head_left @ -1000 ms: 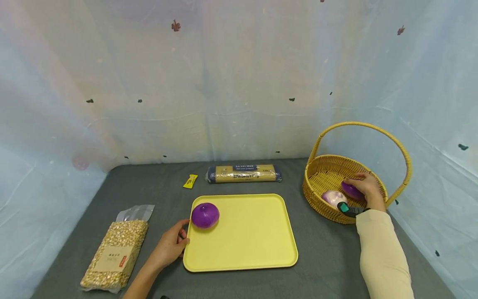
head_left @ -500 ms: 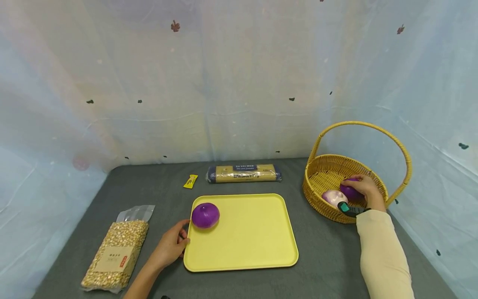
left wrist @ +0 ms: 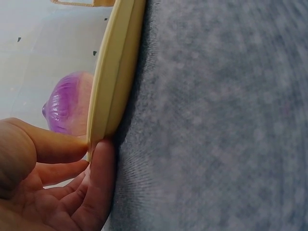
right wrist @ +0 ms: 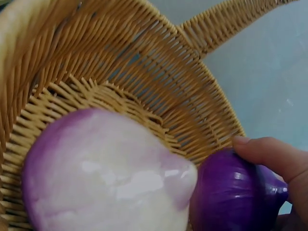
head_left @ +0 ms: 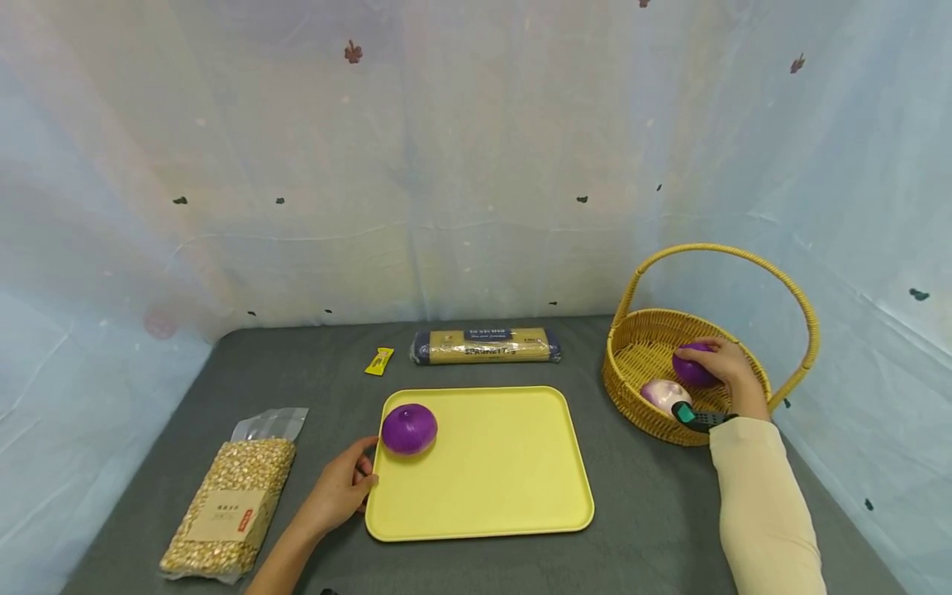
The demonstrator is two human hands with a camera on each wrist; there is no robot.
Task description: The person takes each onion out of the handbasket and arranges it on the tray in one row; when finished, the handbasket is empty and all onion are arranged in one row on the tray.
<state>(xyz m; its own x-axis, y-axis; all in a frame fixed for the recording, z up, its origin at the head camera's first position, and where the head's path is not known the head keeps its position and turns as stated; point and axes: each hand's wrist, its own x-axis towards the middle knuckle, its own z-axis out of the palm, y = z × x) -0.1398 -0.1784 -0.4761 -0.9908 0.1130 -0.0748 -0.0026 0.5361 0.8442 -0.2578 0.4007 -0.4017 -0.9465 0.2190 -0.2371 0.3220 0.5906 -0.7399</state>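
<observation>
My left hand (head_left: 344,487) holds the left rim of a yellow tray (head_left: 498,463), its thumb and fingers (left wrist: 98,178) pinching the edge in the left wrist view. A purple onion (head_left: 409,430) sits in the tray's upper left corner. Over at the right, my right hand (head_left: 727,368) grips a dark purple onion (right wrist: 231,192) inside a wicker basket (head_left: 643,330). Beside it in the basket lies a paler white-and-purple onion (right wrist: 106,168), close to the held one. Some of the right fingers are hidden behind the held onion.
A spaghetti pack (head_left: 487,345) lies behind the tray, with a small yellow packet (head_left: 379,361) to its left. A bag of corn kernels (head_left: 230,504) lies at the left. The basket's tall handle (head_left: 799,306) arches above its rim.
My right hand has lifted the dark purple onion slightly, shifting it up and a little left in the basket. The left hand and the tray stay where they were.
</observation>
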